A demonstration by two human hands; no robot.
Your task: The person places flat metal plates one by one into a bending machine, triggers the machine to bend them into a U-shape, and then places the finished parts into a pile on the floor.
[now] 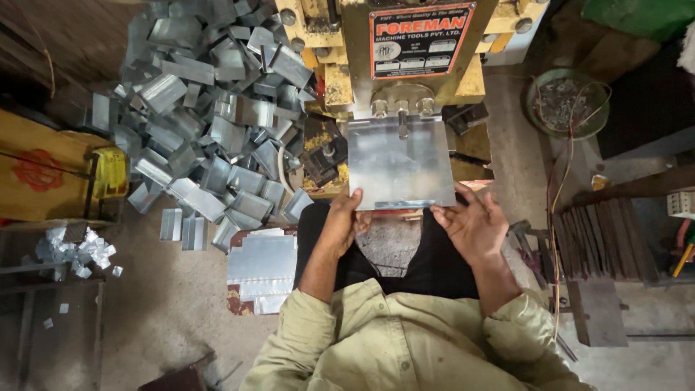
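A flat square sheet of grey metal (399, 165) lies under the head of a yellow press machine (405, 69), its far edge beneath the round punch. My left hand (346, 217) grips the sheet's near left corner. Palm up with fingers spread, my right hand (472, 221) touches the sheet's near right edge with its fingertips. I sit right in front of the press, in dark trousers and an olive shirt.
A large heap of bent metal pieces (210, 108) fills the floor at left. A stack of flat sheets (262, 269) lies by my left knee. A green bowl of small scrap (568, 105) stands at right, with dark metal bars (604, 239) below it.
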